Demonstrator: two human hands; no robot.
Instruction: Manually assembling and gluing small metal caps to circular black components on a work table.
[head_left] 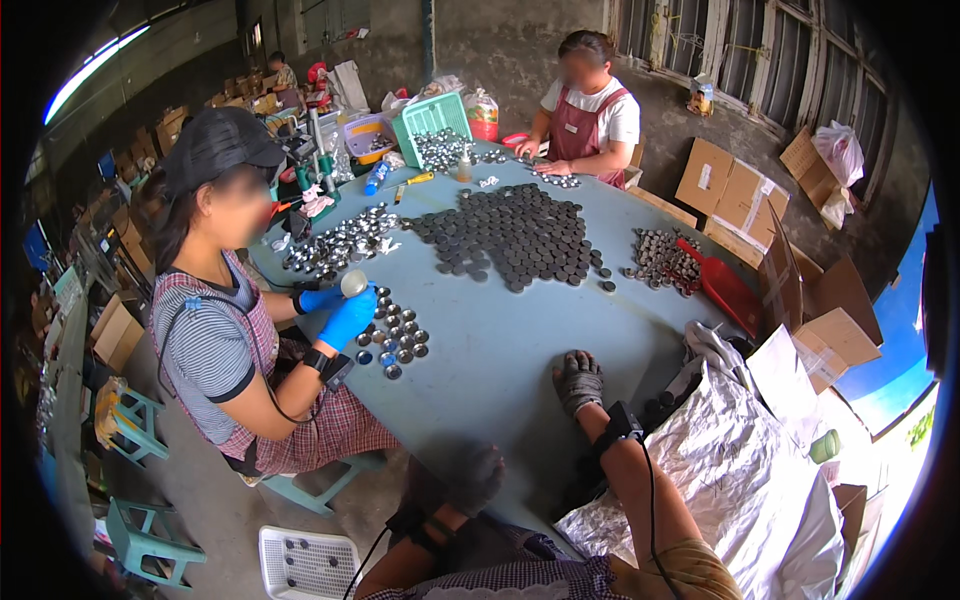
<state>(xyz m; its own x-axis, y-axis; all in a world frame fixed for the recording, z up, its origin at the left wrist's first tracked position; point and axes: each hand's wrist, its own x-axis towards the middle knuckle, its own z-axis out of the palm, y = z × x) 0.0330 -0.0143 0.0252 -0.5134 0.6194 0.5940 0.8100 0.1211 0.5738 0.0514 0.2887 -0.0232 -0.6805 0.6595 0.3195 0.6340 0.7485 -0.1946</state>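
Observation:
My right hand (578, 382), in a grey glove with bare fingertips, lies palm down on the blue-grey table (500, 350). Its fingers reach forward and the thumb stands a little apart; nothing shows under it. At the table's near edge is my left hand (477, 482), dark-gloved and blurred, so its fingers and anything in them cannot be made out. Beside my right forearm, dark round pieces (655, 405) lie against a silvery-white sack (720, 470). A broad spread of black round caps (510, 235) covers the table's middle, beyond my hands.
At left, a co-worker in blue gloves (348, 318) holds a pale round object over shiny metal cups (400, 330). Another person (590, 115) works across the table. A red scoop (722, 285) and cardboard boxes (820, 310) are at right. A white basket (308, 562) stands lower left.

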